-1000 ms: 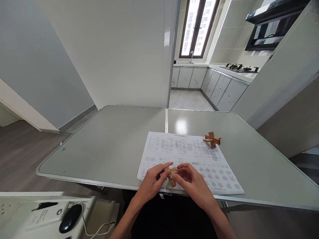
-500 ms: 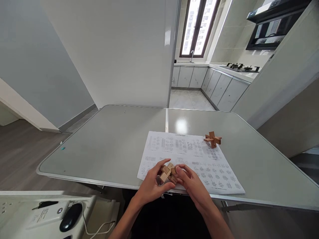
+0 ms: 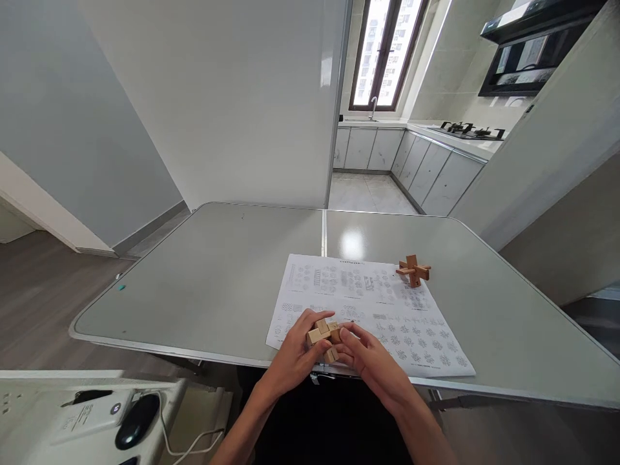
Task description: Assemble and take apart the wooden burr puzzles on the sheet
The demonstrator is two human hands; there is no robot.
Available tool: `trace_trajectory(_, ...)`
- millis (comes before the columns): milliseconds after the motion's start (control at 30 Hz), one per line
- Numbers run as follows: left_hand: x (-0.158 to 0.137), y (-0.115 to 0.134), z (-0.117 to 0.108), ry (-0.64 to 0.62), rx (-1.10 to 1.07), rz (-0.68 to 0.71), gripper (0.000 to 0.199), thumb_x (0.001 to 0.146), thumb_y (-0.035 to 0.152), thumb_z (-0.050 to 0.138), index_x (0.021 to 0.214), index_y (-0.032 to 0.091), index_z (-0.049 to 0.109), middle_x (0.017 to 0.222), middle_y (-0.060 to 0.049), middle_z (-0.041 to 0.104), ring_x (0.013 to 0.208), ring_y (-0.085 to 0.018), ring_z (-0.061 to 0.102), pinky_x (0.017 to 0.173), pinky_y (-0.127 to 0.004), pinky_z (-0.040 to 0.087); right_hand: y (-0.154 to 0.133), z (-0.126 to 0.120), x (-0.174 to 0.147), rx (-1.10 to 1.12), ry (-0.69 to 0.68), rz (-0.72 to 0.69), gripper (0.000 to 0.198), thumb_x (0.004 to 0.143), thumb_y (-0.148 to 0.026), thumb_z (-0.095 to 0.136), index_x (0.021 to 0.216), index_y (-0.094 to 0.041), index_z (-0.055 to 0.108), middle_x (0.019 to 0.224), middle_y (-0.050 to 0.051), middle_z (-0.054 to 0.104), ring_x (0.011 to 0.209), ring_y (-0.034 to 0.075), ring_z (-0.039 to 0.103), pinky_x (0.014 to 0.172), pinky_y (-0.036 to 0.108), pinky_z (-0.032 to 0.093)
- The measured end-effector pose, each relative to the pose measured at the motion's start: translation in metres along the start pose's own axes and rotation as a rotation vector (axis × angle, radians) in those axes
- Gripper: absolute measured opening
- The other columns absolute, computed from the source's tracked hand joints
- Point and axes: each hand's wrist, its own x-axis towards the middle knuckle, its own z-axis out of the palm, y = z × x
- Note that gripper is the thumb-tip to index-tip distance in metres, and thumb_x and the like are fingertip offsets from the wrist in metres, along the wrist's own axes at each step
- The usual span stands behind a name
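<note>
Between my two hands is a light wooden burr puzzle [image 3: 320, 334] of interlocking blocks, held above the near edge of the table. My left hand [image 3: 299, 345] grips it from the left, index finger over the top and thumb at the front. From the right, my right hand [image 3: 365, 352] pinches the puzzle's right side between thumb and fingers. Some blocks are covered by the fingers. Beneath lies a printed instruction sheet [image 3: 358, 278] with rows of small diagrams. A darker, cross-shaped wooden puzzle [image 3: 413, 270] rests at the sheet's upper right corner.
The grey folding table [image 3: 208, 278] has a seam down its middle. At lower left, a white surface [image 3: 29, 420] carries a black computer mouse [image 3: 137, 421], a white box [image 3: 90, 416] and a cable [image 3: 194, 444]. A small teal bit [image 3: 122, 287] lies near the table's left edge.
The wooden puzzle has been turned in my hands, so its blocks face differently and one sticks out lower down. My left thumb has moved up against it. The darker puzzle stays put.
</note>
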Motion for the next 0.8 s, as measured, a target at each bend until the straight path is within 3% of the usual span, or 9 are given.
trace_trajectory(133, 0.000, 0.001, 0.001, -0.032, -0.023, 0.007, 0.060, 0.099, 0.064, 0.052, 0.148, 0.031, 0.055, 0.116, -0.007, 0.055, 0.098, -0.023, 0.057, 0.092, -0.037, 0.050, -0.001, 0.004, 0.000, 0.017, -0.007, 0.015, 0.046, 0.083, -0.060, 0.080, 0.108, -0.022, 0.071, 0.102, 0.005, 0.076, 0.103, 0.025, 0.072, 0.098, 0.040, 0.055)
trace_trajectory(200, 0.000, 0.000, 0.001, -0.031, -0.029, 0.016, 0.077, 0.086, 0.067, 0.071, 0.152, 0.033, 0.049, 0.120, -0.007, 0.054, 0.101, -0.025, 0.057, 0.093, -0.039, 0.051, -0.003, 0.008, 0.001, 0.042, -0.027, 0.012, 0.048, 0.084, -0.063, 0.078, 0.108, -0.022, 0.070, 0.100, 0.006, 0.077, 0.099, 0.026, 0.074, 0.094, 0.040, 0.057)
trace_trajectory(267, 0.000, 0.000, 0.002, -0.006, -0.011, 0.019, 0.091, 0.073, 0.057, 0.088, 0.151, 0.034, 0.047, 0.125, -0.007, 0.054, 0.106, -0.026, 0.057, 0.094, -0.039, 0.051, -0.003, 0.010, 0.003, 0.061, -0.041, 0.012, 0.051, 0.085, -0.067, 0.075, 0.107, -0.022, 0.069, 0.096, 0.006, 0.077, 0.095, 0.028, 0.075, 0.087, 0.041, 0.059)
trace_trajectory(433, 0.001, 0.007, 0.003, 0.076, 0.040, 0.032, 0.061, 0.080, 0.036, 0.086, 0.135, 0.029, 0.059, 0.128, -0.008, 0.059, 0.115, -0.027, 0.059, 0.099, -0.038, 0.050, -0.004, 0.012, 0.004, 0.090, -0.046, -0.031, 0.050, 0.086, -0.066, 0.075, 0.108, -0.023, 0.067, 0.092, 0.005, 0.077, 0.093, 0.028, 0.076, 0.086, 0.042, 0.059)
trace_trajectory(600, 0.002, 0.009, 0.004, 0.041, -0.002, -0.043, 0.063, 0.080, 0.039, 0.086, 0.136, 0.029, 0.058, 0.128, -0.005, 0.067, 0.112, -0.026, 0.064, 0.098, -0.037, 0.052, -0.004, 0.009, -0.002, -0.069, 0.039, -0.091, 0.046, 0.091, -0.067, 0.067, 0.112, -0.026, 0.068, 0.106, 0.005, 0.077, 0.101, 0.027, 0.073, 0.096, 0.042, 0.055)
trace_trajectory(800, 0.000, 0.007, 0.000, 0.036, -0.118, -0.084, 0.061, 0.083, 0.044, 0.083, 0.137, 0.026, 0.060, 0.129, -0.007, 0.069, 0.118, -0.029, 0.064, 0.104, -0.038, 0.050, -0.001, 0.005, -0.005, -0.163, 0.012, -0.169, 0.047, 0.100, -0.067, 0.052, 0.119, -0.027, 0.067, 0.116, 0.006, 0.074, 0.112, 0.028, 0.068, 0.097, 0.042, 0.054)
